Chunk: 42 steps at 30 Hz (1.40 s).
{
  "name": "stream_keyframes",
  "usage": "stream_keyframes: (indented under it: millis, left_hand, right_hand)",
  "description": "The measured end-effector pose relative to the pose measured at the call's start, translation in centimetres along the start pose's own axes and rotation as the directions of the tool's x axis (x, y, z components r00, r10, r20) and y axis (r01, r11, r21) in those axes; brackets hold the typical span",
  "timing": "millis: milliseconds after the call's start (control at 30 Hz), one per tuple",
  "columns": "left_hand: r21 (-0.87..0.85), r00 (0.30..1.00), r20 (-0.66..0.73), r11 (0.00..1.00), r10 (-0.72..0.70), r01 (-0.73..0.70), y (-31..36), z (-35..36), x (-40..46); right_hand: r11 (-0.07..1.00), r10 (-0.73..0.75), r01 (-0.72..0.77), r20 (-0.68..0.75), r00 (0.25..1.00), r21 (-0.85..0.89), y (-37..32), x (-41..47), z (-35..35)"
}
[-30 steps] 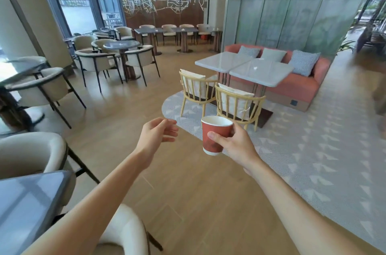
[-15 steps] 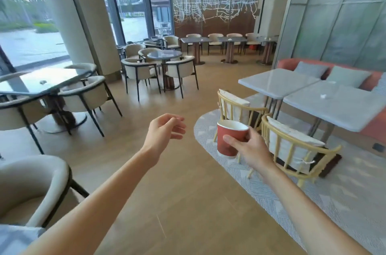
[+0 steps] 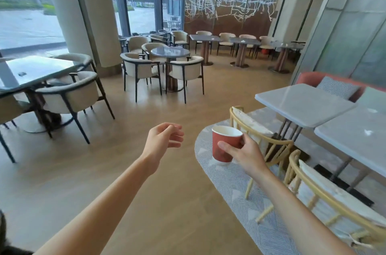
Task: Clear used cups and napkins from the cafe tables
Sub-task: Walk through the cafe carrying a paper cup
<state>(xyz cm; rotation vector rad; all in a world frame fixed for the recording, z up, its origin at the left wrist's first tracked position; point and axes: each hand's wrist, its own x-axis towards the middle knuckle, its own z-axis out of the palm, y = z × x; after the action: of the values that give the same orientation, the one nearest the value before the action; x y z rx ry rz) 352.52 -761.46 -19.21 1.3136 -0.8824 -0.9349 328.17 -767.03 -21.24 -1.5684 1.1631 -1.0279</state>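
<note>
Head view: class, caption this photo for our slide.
Right hand carries a red paper cup through the cafe; left hand open.

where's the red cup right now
In the head view, the red cup is right of centre, held upright by the right hand, beside a yellow chair.

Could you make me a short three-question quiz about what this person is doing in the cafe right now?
1. True or false: the left hand holds a napkin.
2. What colour is the paper cup that the right hand grips?
3. The cup is: A) standing on the white table; B) carried in the air; C) lying on the patterned rug.

Key: 1. False, it holds nothing. 2. Red, with a white rim. 3. B.
</note>
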Motion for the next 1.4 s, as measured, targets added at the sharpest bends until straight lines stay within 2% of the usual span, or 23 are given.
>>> stream_keyframes:
  millis: [267, 533, 733, 900, 1067, 1267, 1400]
  left_hand:
    - [0.016, 0.997, 0.057, 0.999, 0.048, -0.049, 5.2, 2.3, 21.8]
    - [0.073, 0.995, 0.096, 0.997, 0.006, -0.013, 2.5, 5.5, 38.8]
    - [0.126, 1.0, 0.0, 0.992, 0.008, -0.008, 3.2, 5.4, 55.3]
    - [0.146, 0.998, -0.016, 0.988, 0.056, -0.053, 5.5, 7.0, 68.6]
    - [0.143, 1.0, 0.014, 0.99, 0.016, -0.017, 3.5, 9.5, 80.6]
    - [0.097, 0.996, 0.091, 0.995, 0.003, -0.012, 1.1, 11.2, 98.6]
    - [0.061, 0.99, 0.143, 0.998, 0.0, -0.009, 2.3, 12.5, 112.5]
  right_hand:
    - [0.999, -0.034, 0.034, -0.066, 0.997, 0.0, -2.9, 20.6, 0.9]
    - [0.998, -0.032, 0.036, -0.074, 0.997, 0.053, 0.9, 38.8, 2.7]
    - [0.992, -0.05, 0.056, -0.055, 0.997, 0.117, 2.6, 56.9, 4.6]
    - [0.99, -0.078, 0.08, -0.024, 0.997, 0.113, 1.2, 70.7, 6.3]
    - [0.99, -0.066, 0.063, 0.016, 0.998, 0.127, 2.3, 81.8, 8.0]
    - [0.994, -0.04, 0.042, -0.026, 0.999, 0.104, 5.5, 97.7, 10.9]
    - [0.995, -0.028, 0.034, -0.069, 0.997, 0.093, 5.2, 109.8, 12.3]
